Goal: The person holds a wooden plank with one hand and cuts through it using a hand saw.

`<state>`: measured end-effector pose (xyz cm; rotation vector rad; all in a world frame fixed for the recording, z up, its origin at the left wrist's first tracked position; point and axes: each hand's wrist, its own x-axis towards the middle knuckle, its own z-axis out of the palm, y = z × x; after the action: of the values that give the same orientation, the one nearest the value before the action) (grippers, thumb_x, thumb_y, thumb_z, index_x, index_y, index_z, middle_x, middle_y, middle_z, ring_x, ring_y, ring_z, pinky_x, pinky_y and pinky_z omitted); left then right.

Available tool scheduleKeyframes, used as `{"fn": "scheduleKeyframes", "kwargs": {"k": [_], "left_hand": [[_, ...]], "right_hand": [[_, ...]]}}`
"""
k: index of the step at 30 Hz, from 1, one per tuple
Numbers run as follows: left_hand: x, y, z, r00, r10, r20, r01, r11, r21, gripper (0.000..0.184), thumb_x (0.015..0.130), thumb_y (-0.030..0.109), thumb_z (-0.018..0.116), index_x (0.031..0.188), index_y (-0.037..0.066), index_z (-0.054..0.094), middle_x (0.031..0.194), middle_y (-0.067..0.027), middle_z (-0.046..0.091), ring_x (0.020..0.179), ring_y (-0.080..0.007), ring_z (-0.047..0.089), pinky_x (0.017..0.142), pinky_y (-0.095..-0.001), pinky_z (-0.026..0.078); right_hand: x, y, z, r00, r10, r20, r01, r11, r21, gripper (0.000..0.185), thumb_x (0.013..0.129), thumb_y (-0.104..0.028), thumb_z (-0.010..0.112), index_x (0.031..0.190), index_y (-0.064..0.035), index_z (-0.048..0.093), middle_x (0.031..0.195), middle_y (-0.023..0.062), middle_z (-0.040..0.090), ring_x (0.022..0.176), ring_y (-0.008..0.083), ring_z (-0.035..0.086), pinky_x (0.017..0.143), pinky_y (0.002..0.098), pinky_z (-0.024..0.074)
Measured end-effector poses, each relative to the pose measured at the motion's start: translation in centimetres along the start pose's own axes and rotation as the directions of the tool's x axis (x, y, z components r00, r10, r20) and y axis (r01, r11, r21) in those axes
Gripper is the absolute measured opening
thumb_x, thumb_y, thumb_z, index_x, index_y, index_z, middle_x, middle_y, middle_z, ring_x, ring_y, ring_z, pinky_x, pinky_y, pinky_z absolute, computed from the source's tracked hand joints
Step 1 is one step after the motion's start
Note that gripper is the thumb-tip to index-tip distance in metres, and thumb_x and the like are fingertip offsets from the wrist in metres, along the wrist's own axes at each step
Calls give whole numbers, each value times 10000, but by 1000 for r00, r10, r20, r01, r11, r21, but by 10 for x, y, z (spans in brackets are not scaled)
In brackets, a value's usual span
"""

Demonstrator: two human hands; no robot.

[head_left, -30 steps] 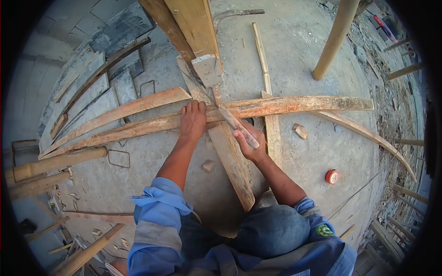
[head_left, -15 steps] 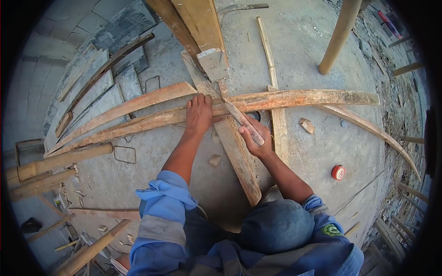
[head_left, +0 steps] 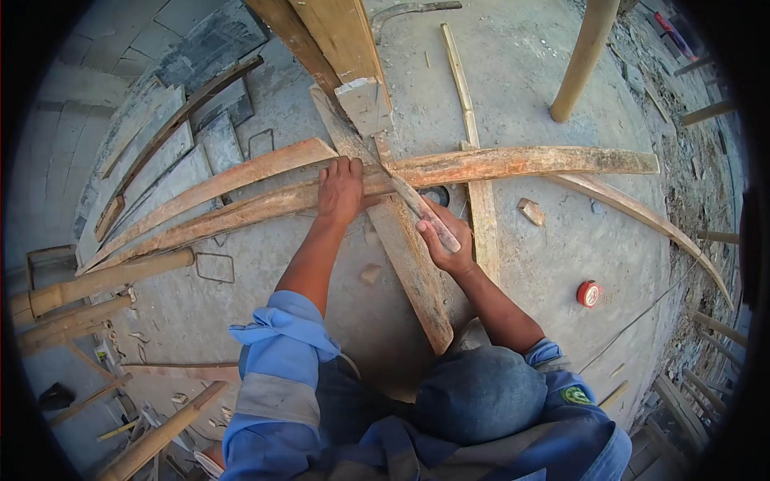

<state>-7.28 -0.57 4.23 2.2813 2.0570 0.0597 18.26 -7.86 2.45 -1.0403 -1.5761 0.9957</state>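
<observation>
A long wooden board [head_left: 521,162] lies crosswise over a slanted plank [head_left: 413,276] in front of me. My left hand [head_left: 342,191] presses on the board left of the crossing, fingers wrapped over its far edge. In my right hand [head_left: 446,240] is the pale, worn handle of a saw [head_left: 427,215], fingers closed round it. The dark saw blade runs from the handle up and left across the board, toward the foot of a wooden post [head_left: 365,104]. How deep the blade sits in the wood is hard to tell.
A red tape measure [head_left: 589,293] and a wood offcut [head_left: 530,212] lie on the concrete floor to the right. A bamboo pole [head_left: 584,64] stands at the upper right. Boards [head_left: 172,120] lie at the upper left, bamboo poles [head_left: 104,290] at the left edge.
The view has shifted slightly. The saw handle and my right hand have moved a little against the board, and a dark round object shows more beside the handle. My left hand keeps its hold.
</observation>
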Motion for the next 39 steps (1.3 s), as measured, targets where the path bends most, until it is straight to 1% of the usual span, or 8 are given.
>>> {"fn": "scheduleKeyframes", "kwargs": {"k": [6, 10, 12, 22, 27, 32, 35, 39], "left_hand": [[-3, 3, 2, 999, -23, 32, 23, 1000, 4, 758, 673, 499, 942, 1165, 52, 579, 1167, -130, 584, 1171, -323, 545, 1016, -460, 410], [-6, 5, 3, 999, -28, 32, 28, 1000, -9, 770, 668, 499, 944, 1178, 52, 579, 1167, -128, 583, 1169, -327, 546, 1017, -460, 409], [-4, 8, -1, 999, -36, 19, 36, 999, -30, 776, 669, 490, 944, 1193, 48, 580, 1167, -131, 582, 1169, -329, 548, 1016, -464, 409], [2, 2, -3, 999, -43, 10, 43, 999, 13, 761, 676, 458, 955, 1185, 51, 562, 1163, -127, 575, 1166, -323, 546, 1013, -462, 420], [-4, 11, -1, 998, -61, 8, 61, 998, -5, 706, 705, 463, 939, 1169, 71, 580, 1184, -109, 592, 1168, -300, 545, 1010, -447, 416], [2, 6, -4, 1000, -9, -25, 10, 1000, 13, 768, 669, 478, 948, 1189, 55, 573, 1180, -130, 582, 1173, -330, 545, 1014, -461, 424], [-2, 5, -2, 999, -46, 11, 46, 999, 4, 765, 670, 477, 948, 1187, 54, 576, 1191, -128, 578, 1178, -330, 539, 1002, -464, 422], [-7, 8, 4, 999, -48, 2, 48, 999, -2, 783, 656, 471, 957, 1194, 49, 575, 1194, -129, 574, 1181, -328, 536, 1003, -465, 417]], "right_hand": [[-130, -42, -113, 955, 275, 108, -278, 960, 15, 494, 948, -160, 750, 1365, 82, 644, 1177, 235, 765, 915, 250, 778, 873, 326, 585], [-68, -6, -55, 972, 219, 91, -219, 976, -10, 448, 968, -136, 730, 1354, 78, 651, 1139, 235, 771, 917, 241, 777, 819, 327, 591], [8, 5, 3, 996, -84, 3, 84, 996, -28, 438, 977, -138, 732, 1347, 82, 650, 1115, 231, 773, 925, 248, 774, 816, 327, 589], [-137, -39, -106, 968, 240, 67, -242, 970, 18, 529, 956, -207, 739, 1382, 87, 631, 1236, 269, 741, 1075, 286, 771, 948, 329, 571], [2, -2, 11, 996, 75, -49, -72, 996, 49, 451, 970, -169, 747, 1360, 40, 658, 1069, 213, 769, 902, 242, 764, 799, 332, 572], [-86, -7, -64, 999, 26, 24, -24, 995, -95, 480, 965, -189, 736, 1368, 55, 650, 1076, 203, 782, 849, 197, 749, 814, 314, 577], [-155, -31, -118, 963, 264, 55, -263, 964, -22, 512, 991, -242, 682, 1388, 76, 633, 1124, 204, 782, 884, 189, 766, 836, 307, 579], [-67, -4, -53, 995, 98, 36, -96, 995, -40, 454, 984, -207, 715, 1346, 61, 660, 1125, 219, 773, 889, 255, 778, 787, 323, 583]]}}
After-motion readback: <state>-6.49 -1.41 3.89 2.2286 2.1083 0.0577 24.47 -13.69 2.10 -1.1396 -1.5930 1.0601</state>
